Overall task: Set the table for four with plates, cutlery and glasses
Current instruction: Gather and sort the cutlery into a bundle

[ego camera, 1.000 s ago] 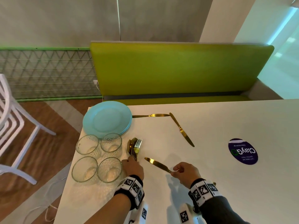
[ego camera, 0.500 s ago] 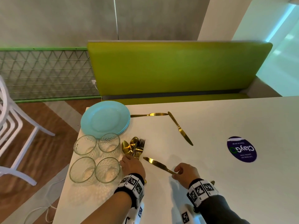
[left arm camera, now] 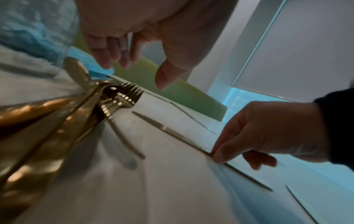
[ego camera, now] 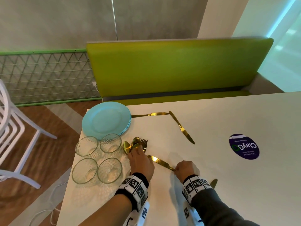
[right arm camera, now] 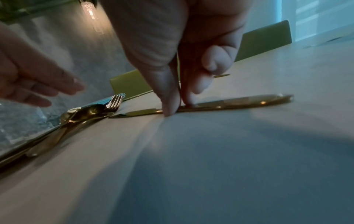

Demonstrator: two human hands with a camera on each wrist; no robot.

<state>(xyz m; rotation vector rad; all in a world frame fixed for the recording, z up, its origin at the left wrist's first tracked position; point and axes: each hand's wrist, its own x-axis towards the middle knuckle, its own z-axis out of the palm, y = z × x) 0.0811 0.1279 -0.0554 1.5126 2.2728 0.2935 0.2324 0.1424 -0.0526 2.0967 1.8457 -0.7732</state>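
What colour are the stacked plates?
Light blue plates, clearest in the head view.

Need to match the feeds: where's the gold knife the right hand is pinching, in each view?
Head: the knife lies low centre, slanting from the left hand down-right to the right hand.
Left wrist: thin, edge-on sliver mid-frame, running down-right to the right hand's fingertips.
Right wrist: centre, knife lying flat across the frame, pinched at mid-length.
Shared landmark: the fork-and-spoon pile just left of the knife.
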